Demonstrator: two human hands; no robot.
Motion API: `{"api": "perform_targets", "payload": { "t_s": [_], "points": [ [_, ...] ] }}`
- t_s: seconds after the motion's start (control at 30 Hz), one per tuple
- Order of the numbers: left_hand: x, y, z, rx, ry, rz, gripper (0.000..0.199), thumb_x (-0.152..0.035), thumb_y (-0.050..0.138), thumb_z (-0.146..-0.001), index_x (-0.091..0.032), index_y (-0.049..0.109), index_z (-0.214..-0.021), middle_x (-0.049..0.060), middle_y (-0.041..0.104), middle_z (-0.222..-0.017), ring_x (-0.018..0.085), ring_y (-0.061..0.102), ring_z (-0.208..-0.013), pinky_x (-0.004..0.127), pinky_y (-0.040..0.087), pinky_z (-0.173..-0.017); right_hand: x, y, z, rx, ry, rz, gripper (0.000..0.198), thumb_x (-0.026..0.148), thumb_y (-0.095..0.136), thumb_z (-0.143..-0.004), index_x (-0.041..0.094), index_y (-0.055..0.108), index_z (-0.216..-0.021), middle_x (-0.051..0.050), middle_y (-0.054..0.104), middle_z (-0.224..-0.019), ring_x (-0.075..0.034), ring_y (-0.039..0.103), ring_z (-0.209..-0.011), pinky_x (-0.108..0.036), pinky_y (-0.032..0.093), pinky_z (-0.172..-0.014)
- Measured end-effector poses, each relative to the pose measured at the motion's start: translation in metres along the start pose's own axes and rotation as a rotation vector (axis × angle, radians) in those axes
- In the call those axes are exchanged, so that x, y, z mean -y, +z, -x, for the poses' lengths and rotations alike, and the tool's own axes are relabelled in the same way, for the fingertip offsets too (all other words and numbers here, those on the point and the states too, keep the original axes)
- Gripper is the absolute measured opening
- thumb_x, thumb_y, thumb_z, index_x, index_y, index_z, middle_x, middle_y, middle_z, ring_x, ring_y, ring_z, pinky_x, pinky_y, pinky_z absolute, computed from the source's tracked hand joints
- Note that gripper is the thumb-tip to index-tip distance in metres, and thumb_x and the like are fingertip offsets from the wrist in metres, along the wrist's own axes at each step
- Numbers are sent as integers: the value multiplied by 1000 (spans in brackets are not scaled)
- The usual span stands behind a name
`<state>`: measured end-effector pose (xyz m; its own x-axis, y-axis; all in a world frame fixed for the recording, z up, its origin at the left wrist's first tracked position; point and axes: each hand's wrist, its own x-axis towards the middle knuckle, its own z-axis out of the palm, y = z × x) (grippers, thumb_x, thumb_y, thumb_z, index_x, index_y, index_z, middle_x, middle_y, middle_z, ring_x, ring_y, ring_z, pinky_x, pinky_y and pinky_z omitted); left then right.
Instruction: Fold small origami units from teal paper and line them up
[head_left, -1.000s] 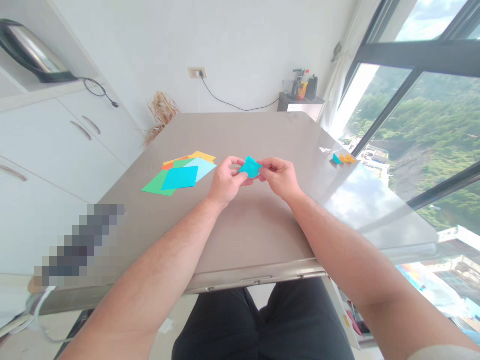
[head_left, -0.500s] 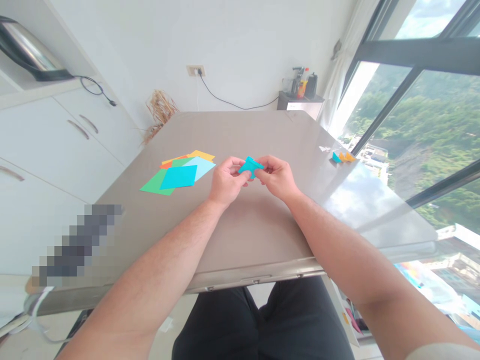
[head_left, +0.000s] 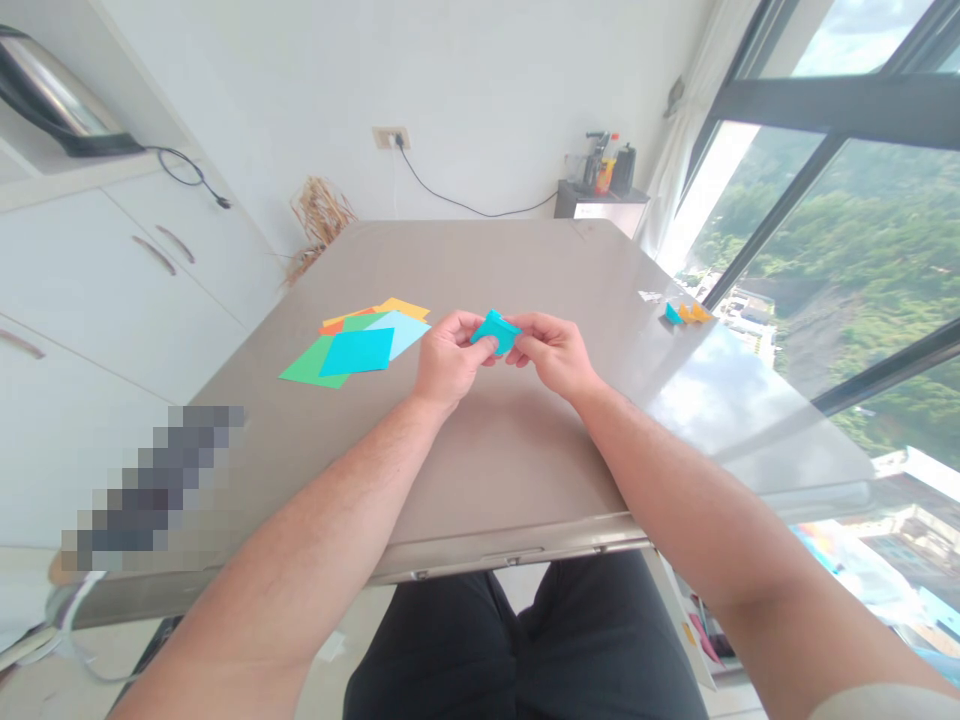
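Observation:
A small folded piece of blue origami paper (head_left: 495, 332) is held up over the middle of the table (head_left: 480, 440). My left hand (head_left: 448, 357) pinches its left side, thumb on the near face. On its right edge, my right hand (head_left: 553, 350) is closed with thumb and fingertips. The fingers behind the paper are partly hidden. To the left of my hands lies a loose fan of coloured paper sheets, with a blue sheet (head_left: 358, 352) on top, a green sheet (head_left: 309, 364) beneath it, and light blue, orange and yellow ones behind.
Small folded paper pieces, one blue (head_left: 673, 314) and some yellow (head_left: 696, 313), stand at the table's right edge by the window. A blurred-out dark object (head_left: 154, 490) lies at the left front edge. Dried stalks (head_left: 321, 215) stand beyond the far left corner.
The folded blue paper has shifted slightly left and turned, showing a broader flat face. My right fingertips have moved to its right edge; both hands still grip it.

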<state>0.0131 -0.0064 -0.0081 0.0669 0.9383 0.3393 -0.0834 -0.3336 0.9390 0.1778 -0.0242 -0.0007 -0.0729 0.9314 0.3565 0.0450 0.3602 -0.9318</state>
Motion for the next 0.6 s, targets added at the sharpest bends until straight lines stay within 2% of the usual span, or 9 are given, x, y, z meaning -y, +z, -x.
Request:
{"api": "perform_targets", "payload": {
  "t_s": [0.33,0.6],
  "points": [
    [0,0,1,10,18,-20,22,-26,80,-70,-19,67,-87,1,74,-78,16,70,-69,29,57,-63,1,3,1,-41,25,15,30,19,55,-73,21,77,-93,1,75,-78,-15,71,-69,-26,55,-62],
    [-2,-2,2,34,-34,80,28,-24,73,-72,-19,70,-99,4,78,-88,21,75,-76,36,62,-72,2,1,0,-113,13,8,30,21,56,-74,22,77,-95,1,75,-75,-16,71,-69,-29,56,-63]
  ]
}}
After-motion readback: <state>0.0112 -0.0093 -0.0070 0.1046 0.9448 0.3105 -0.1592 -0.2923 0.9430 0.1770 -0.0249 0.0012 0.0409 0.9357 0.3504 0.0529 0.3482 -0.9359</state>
